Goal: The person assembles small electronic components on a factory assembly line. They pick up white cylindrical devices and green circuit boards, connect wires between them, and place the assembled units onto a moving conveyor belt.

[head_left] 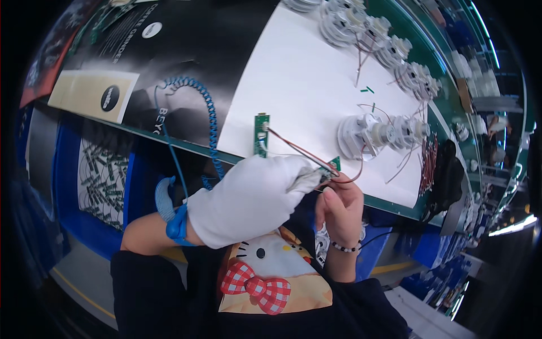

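Observation:
My left hand (257, 189), in a white glove, is closed with its fingertips on a small green circuit board (335, 164). Bare and pinched, my right hand (343, 206) meets it at the board's lower end, where thin wires lie at the fingertips. Red-brown wires (302, 150) run from there to a long green circuit board (261, 135) lying on the white sheet, left of the fingers. Another red wire (361, 169) loops up toward a white round motor unit (361, 135) beyond my right hand. The gloved fingers partly cover the small board.
More white motor units (395, 53) line the far right of the white sheet (305, 73). Red wires (429, 166) lie bundled at the right edge. A blue coiled cord (209, 107) leads to my left wrist strap (177, 226). A blue bin (104, 181) holds several circuit boards.

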{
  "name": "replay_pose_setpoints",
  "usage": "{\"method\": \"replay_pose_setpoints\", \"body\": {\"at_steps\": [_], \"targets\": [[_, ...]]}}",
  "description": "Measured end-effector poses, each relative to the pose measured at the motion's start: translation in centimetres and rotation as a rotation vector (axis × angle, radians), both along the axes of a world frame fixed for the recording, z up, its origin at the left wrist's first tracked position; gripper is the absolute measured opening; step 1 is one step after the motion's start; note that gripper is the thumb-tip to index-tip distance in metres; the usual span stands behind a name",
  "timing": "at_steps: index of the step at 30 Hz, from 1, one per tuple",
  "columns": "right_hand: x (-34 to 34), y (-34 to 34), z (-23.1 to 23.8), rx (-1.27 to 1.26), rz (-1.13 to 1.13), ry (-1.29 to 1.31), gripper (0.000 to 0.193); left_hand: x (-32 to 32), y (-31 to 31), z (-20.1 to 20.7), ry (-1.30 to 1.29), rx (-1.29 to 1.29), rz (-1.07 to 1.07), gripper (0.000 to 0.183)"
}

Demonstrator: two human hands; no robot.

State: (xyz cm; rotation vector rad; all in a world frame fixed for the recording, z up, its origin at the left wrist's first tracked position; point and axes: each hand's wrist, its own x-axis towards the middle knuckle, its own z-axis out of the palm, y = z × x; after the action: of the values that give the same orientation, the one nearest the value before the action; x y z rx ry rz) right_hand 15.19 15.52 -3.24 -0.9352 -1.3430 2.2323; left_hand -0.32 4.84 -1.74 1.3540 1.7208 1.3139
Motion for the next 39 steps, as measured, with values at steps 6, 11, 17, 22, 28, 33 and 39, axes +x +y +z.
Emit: {"method": "replay_pose_setpoints", "body": {"at_steps": [6,11,17,22,28,33,39], "targets": [[0.2,0.5,-0.8,-0.14,0.062,0.226,0.012,0.6,-0.2,0.3,0.116,-0.049,0.027,0.01],[0.0,0.2,-1.2,-0.138,0.027,0.285,0.013,0.7,0.0,0.6,0.184,-0.057,0.036,0.011],[-0.1,-0.2,-1.6,-0.174,0.008,0.353,0.013,0.9,-0.4,0.8,0.159,-0.092,0.024,0.011],[-0.1,-0.7,-2.2,-0.18,-0.027,0.398,0.016,1.3,-0.8,1.0,0.241,-0.067,0.012,0.011],[0.3,0.6,0.0,-0.025,0.075,0.146,0.018,0.7,-0.5,0.5,0.23,-0.025,0.065,0.012],[3.3,7.2,1.5,0.862,-0.322,-0.305,0.011,-0.5,-0.7,0.9,0.169,-0.117,0.126,0.009],[-1.8,14.3,3.6,0.728,0.119,-0.589,0.027,-0.9,-0.3,0.9,0.203,-0.095,0.094,0.012]]}}
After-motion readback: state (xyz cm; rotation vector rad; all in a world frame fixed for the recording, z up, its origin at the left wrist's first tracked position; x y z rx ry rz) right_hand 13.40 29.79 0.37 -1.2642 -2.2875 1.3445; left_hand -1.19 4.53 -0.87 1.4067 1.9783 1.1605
